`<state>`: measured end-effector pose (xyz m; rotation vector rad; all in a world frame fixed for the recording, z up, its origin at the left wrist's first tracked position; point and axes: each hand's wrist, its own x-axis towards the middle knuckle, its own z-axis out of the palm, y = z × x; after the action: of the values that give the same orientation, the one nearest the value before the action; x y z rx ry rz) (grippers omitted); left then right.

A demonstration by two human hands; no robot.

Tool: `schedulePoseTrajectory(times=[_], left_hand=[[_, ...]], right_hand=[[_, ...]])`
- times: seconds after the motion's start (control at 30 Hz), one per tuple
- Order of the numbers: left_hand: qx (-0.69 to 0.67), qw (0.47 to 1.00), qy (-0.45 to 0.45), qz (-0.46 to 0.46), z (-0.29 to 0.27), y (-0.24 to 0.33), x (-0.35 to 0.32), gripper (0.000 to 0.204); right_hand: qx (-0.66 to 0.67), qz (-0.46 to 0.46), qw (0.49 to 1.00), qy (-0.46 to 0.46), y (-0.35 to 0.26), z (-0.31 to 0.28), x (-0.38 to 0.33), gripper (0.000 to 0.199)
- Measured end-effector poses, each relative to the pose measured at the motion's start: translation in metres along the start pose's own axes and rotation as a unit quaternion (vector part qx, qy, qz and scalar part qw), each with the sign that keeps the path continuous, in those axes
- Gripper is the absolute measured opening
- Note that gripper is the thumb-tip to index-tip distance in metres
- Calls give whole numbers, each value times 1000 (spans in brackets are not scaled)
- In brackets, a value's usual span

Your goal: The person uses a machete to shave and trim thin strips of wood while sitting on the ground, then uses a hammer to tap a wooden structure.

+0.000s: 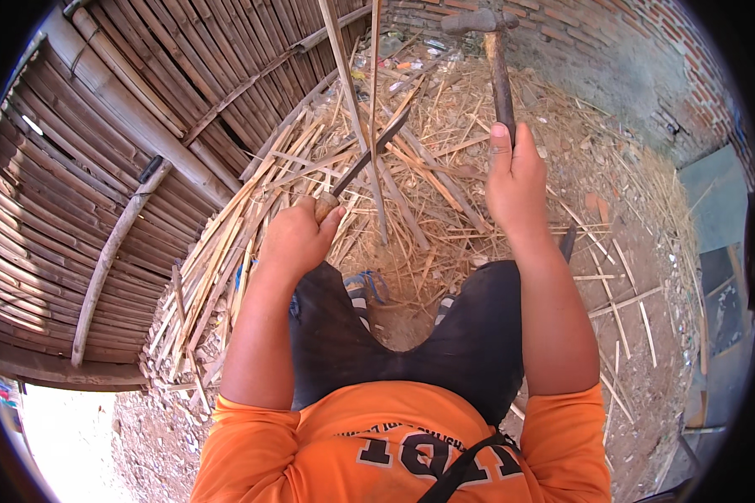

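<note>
My left hand (pixel 298 239) is closed round the wooden handle of a long knife (pixel 362 164). Its dark blade slants up and to the right, away from my body. Two long pale strips of wood or bamboo (pixel 349 75) stand up in front of me and cross at the blade; I cannot tell whether the blade is wedged between them. Raised on the right, my right hand (pixel 516 180) grips a hammer (pixel 501 80) by its dark, worn handle, thumb along it. The hammer's metal head is at the top, apart from knife and strips.
Loose split strips (pixel 226 260) lie heaped on the ground at left and ahead, with shavings (pixel 445 126) around them. A slatted bamboo wall (pixel 84 210) bounds the left, a brick wall (pixel 596 59) the far right. More strips (pixel 621 302) lie right of my knees.
</note>
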<state>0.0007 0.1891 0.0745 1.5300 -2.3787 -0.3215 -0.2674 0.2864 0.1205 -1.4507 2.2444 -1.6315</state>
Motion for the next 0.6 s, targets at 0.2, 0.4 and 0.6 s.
schedulePoseTrajectory(times=[0.2, 0.4, 0.6], left_hand=[[9, 999, -49, -5, 5, 11, 0, 56], [17, 1000, -25, -2, 14, 2, 1, 56], [-6, 1000, -20, -15, 19, 8, 3, 56]], right_hand=[[-194, 17, 947, -254, 49, 49, -37, 38], [-98, 14, 986, -133, 19, 10, -5, 40], [-118, 22, 978, -172, 36, 23, -26, 39]])
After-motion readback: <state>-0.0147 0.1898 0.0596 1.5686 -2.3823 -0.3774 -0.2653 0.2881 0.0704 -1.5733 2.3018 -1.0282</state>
